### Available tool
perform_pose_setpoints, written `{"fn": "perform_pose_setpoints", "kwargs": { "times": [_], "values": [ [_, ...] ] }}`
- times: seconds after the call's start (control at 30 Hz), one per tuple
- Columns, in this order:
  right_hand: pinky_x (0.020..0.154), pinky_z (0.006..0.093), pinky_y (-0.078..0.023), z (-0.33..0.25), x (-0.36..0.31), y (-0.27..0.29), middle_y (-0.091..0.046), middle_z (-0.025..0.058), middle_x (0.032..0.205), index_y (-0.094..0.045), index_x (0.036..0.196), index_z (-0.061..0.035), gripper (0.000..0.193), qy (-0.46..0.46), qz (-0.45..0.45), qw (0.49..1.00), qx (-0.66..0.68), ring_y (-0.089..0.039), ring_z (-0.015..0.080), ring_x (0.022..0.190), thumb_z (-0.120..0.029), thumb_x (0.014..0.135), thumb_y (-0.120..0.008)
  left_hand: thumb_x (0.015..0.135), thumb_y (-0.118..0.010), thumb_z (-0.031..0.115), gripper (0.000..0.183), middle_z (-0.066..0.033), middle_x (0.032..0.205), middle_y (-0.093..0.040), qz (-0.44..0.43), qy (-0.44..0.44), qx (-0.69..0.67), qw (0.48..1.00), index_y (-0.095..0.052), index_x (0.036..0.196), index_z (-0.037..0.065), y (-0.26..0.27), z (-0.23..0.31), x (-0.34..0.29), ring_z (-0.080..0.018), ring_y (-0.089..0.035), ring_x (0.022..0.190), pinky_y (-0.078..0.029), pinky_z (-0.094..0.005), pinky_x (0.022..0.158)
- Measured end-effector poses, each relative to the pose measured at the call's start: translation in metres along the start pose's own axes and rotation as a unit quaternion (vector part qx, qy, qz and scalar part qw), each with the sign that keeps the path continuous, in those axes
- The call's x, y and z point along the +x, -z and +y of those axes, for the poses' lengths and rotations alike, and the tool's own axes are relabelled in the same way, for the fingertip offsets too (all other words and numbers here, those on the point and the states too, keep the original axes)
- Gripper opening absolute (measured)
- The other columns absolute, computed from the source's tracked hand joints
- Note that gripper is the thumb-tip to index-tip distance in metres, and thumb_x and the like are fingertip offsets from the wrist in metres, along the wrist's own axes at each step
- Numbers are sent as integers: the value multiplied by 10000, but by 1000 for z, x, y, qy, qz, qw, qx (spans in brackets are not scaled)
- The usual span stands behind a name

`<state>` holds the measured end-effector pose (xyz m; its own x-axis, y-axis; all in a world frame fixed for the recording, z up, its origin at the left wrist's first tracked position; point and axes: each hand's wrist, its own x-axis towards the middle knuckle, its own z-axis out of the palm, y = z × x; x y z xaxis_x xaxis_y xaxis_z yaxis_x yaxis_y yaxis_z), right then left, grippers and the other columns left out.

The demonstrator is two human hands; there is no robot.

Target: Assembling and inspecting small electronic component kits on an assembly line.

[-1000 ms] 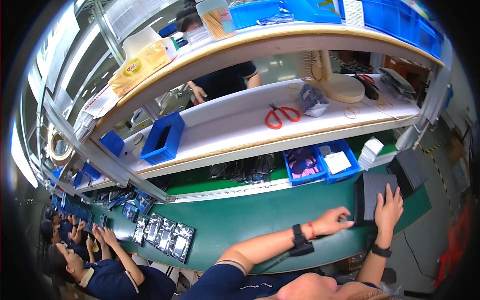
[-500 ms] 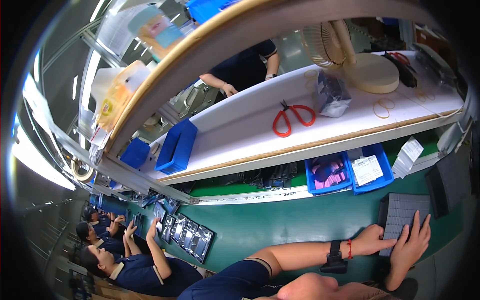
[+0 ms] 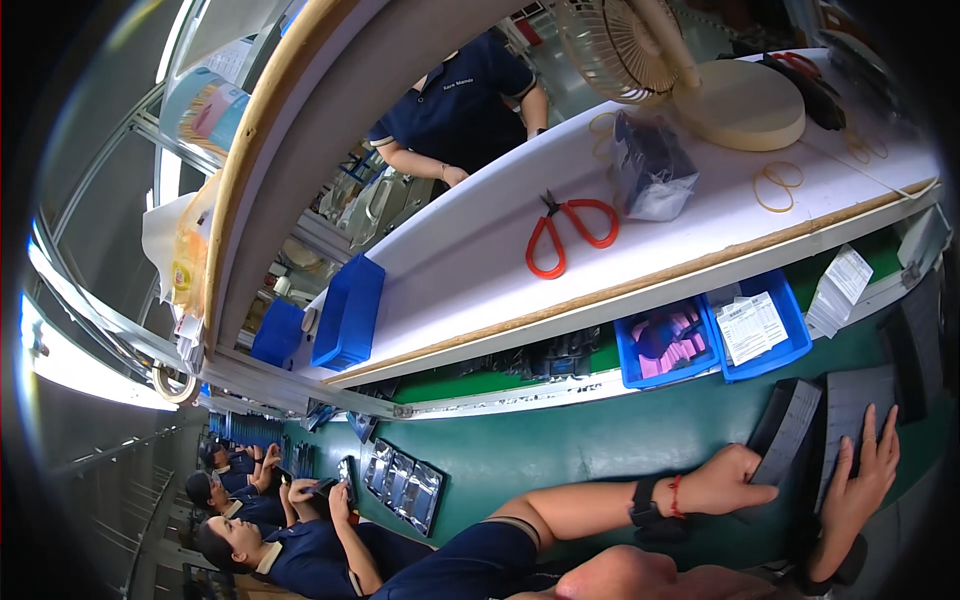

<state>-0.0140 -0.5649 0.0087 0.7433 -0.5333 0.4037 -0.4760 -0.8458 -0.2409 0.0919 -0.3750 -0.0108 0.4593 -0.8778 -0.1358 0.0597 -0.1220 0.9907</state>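
Note:
My left hand is closed around the near end of a narrow dark grey stack of thin flat pieces, its thumb pointing right. A wider grey stack lies just to the right, with a gap between the two. My right hand rests on the wider stack with its fingers stretched out and apart. What kind of pieces these are I cannot make out. A dark strap and a red cord circle my left wrist.
Blue bins, one with pink and dark pieces, one with labels, line the green bench's back. On the white shelf lie red-handled snips, a bagged dark item and a fan. Co-workers sit left; black packs lie nearby.
The grey block under my hands has parted into two stacks. My left hand holds the left one, and my right hand has shifted right with the other. The view has tilted somewhat.

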Motion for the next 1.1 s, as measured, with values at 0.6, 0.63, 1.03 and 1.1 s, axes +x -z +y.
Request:
{"fn": "perform_pose_setpoints", "kwargs": {
  "times": [0.6,0.63,1.03,1.1],
  "values": [
    [901,391,-392,-77,-28,21,-572,195,1041,-564,1017,56,251,90,29,906,412,-537,336,996,-39,784,-562,757,-717,106,278,-39,606,-570,64,-107,192,973,-512,573,61,53,34,-109,-223,-546,664,-410,-348,691],
    [823,358,-426,-91,-34,20,-589,177,950,-586,957,28,228,95,-61,858,501,-564,312,902,-66,750,-602,750,-723,116,274,-40,594,-556,72,-105,210,969,-517,579,58,51,36,-110,-228,-533,649,-402,-347,664],
    [565,210,-415,-157,-91,-16,-549,16,650,-531,707,-12,164,-27,-209,684,699,-493,64,608,5,722,-694,801,-651,251,274,-106,660,-526,108,-68,391,911,-550,688,22,43,41,-149,-305,-502,661,-400,-386,640],
    [558,206,-417,-162,-92,-15,-555,13,649,-543,718,-10,157,-18,-218,690,690,-496,59,603,0,726,-700,874,-552,277,316,-175,765,-508,131,-56,385,912,-512,782,-22,43,43,-159,-375,-501,714,-406,-429,655]
  ]
}}
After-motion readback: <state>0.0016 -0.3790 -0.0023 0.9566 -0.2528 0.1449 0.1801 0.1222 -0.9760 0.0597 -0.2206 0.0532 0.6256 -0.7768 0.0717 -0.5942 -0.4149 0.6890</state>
